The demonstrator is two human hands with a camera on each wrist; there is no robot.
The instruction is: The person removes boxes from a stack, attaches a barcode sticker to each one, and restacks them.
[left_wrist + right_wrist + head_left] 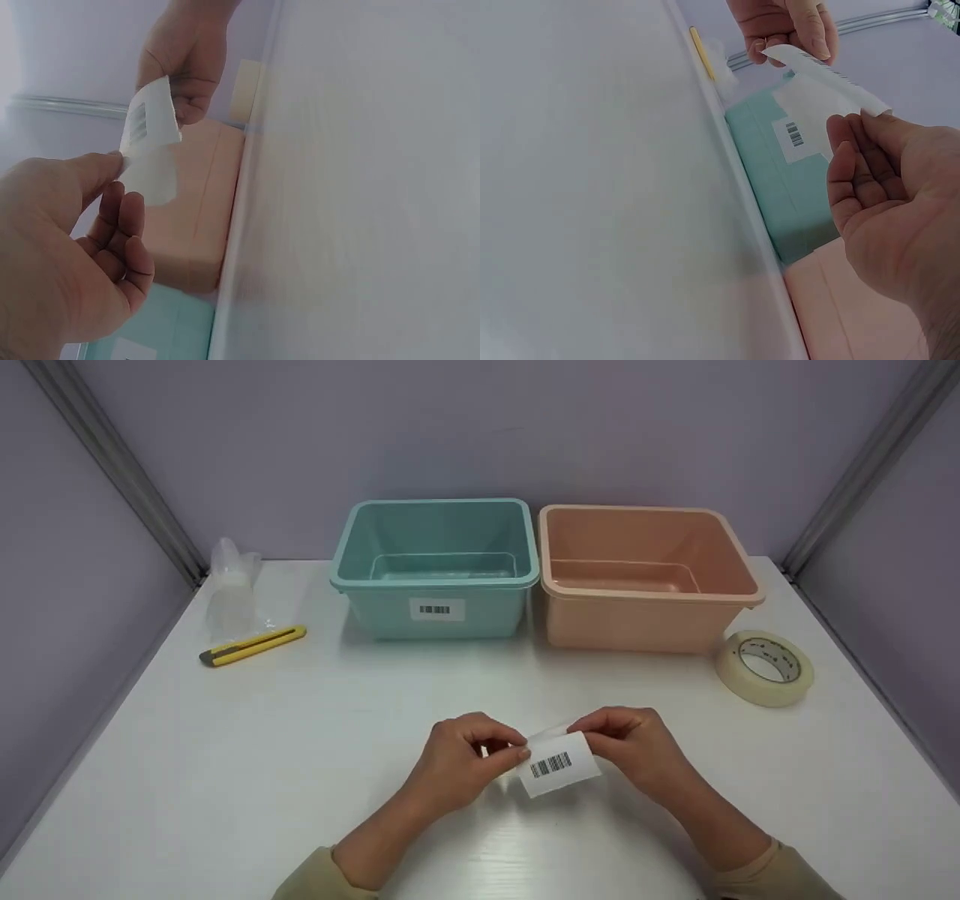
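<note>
A white barcode label (559, 764) is held just above the table between both hands, near the front middle. My left hand (469, 757) pinches its left edge with thumb and forefinger. My right hand (626, 739) pinches its upper right corner. In the left wrist view the label (150, 127) appears to be peeling from a thin backing sheet (154, 180) below it. The right wrist view shows the label (832, 75) stretched between the two hands. A teal bin (435, 566) bearing a barcode sticker (436, 609) and a peach bin (645, 577) stand side by side behind the hands.
A roll of pale tape (765, 667) lies right of the peach bin. A yellow utility knife (253, 646) and a crumpled clear plastic bag (232, 592) sit at the back left. Grey walls enclose the white table (225, 780) on three sides.
</note>
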